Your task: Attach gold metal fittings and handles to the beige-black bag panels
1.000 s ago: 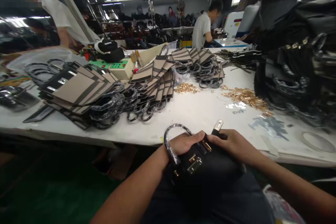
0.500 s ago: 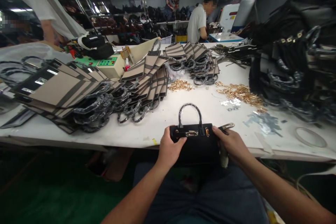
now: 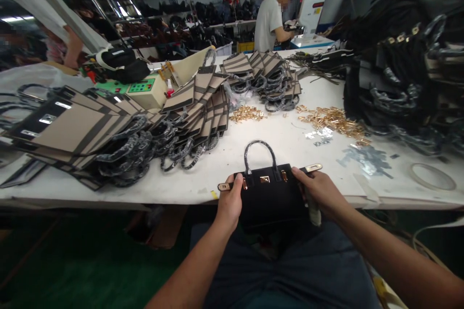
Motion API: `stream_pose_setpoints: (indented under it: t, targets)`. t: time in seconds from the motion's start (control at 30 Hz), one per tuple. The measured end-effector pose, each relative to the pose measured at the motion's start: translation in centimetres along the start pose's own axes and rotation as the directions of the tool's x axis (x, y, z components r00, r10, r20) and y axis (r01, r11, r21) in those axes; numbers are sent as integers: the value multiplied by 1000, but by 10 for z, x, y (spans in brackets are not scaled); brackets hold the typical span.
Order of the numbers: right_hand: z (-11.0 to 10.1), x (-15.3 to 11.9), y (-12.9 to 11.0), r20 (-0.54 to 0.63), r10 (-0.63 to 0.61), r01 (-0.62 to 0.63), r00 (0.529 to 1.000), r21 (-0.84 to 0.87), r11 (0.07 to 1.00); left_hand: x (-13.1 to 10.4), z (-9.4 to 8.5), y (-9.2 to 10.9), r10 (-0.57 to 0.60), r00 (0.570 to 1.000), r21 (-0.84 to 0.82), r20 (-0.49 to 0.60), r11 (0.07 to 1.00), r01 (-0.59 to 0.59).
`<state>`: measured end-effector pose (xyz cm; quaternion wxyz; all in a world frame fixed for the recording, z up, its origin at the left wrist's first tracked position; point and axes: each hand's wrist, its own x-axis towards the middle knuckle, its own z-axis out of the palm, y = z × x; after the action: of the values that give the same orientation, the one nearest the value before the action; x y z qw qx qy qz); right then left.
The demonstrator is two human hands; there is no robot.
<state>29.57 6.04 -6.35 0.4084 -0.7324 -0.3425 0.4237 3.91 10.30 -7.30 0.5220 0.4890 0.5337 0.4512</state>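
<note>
A small black bag (image 3: 270, 205) is held between the left grip (image 3: 229, 203) and the right grip (image 3: 321, 189), each closed around a side edge; gold fittings (image 3: 284, 175) are already mounted up front, while strap ends (image 3: 313, 168) beside both grips are seemingly left unfastened.

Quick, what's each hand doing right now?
Left hand: closed, holding the black handbag at its left side.
Right hand: closed, holding the same bag near its upper right corner.
</note>
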Motion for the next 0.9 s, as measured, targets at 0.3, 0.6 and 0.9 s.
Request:
stream_pose_setpoints:
  t: [0.3, 0.6, 0.9]
  targets:
    - [-30, 8, -45, -289, -248, 279, 925, 69, 958, 27, -5, 19, 408, 897, 594, 172, 683, -424]
    - [-11, 35, -27, -305, -493, 470, 815, -149, 870, 43, -8, 2, 490, 767, 623, 415, 462, -632]
    - [-19, 54, -2, 154, -546, 520, 823, -592, 616, 50, -10, 9, 392, 772, 642, 500, 431, -634]
